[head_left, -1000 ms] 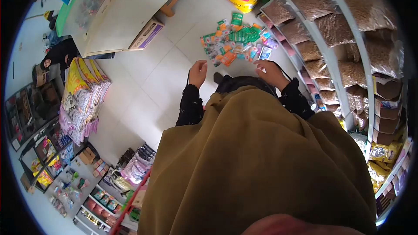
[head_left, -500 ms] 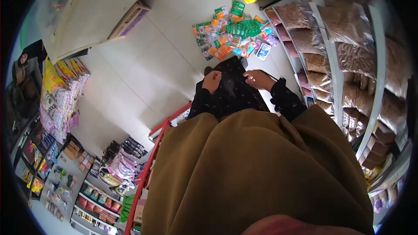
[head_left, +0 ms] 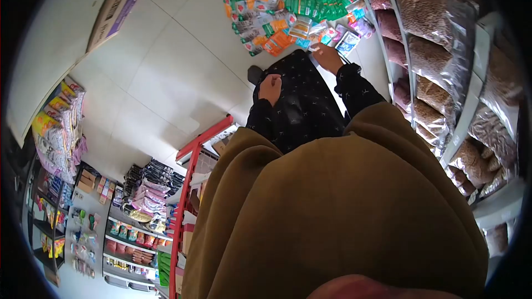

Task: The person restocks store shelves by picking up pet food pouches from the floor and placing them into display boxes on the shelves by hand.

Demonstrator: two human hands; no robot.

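My left hand [head_left: 270, 89] has its fingers curled in against the black patterned cloth [head_left: 302, 91] over my legs; whatever may be inside them is hidden. Further forward on the right, my right hand [head_left: 328, 58] is beside the cloth's edge, just short of the packets, its fingers loosely bent and apart with nothing visible between them. Many small green, orange and white packets [head_left: 277, 41] lie in a loose, overlapping pile on the tiled floor [head_left: 166, 66]. A blue and white packet [head_left: 347, 43] lies at the pile's right side, close to my right hand.
Shelves with bags of brown pellets [head_left: 429, 22] stand close on my right. A red-framed rack [head_left: 191, 155] is near my left elbow. Further left are stacked sacks [head_left: 61, 133], a carton [head_left: 113, 14] under a pale counter [head_left: 61, 33], and stocked shelves [head_left: 130, 246].
My body and view have lowered toward the floor and packets. My hands have come nearer each other, and my right hand has moved closer to the pile. The red rack has come into view.
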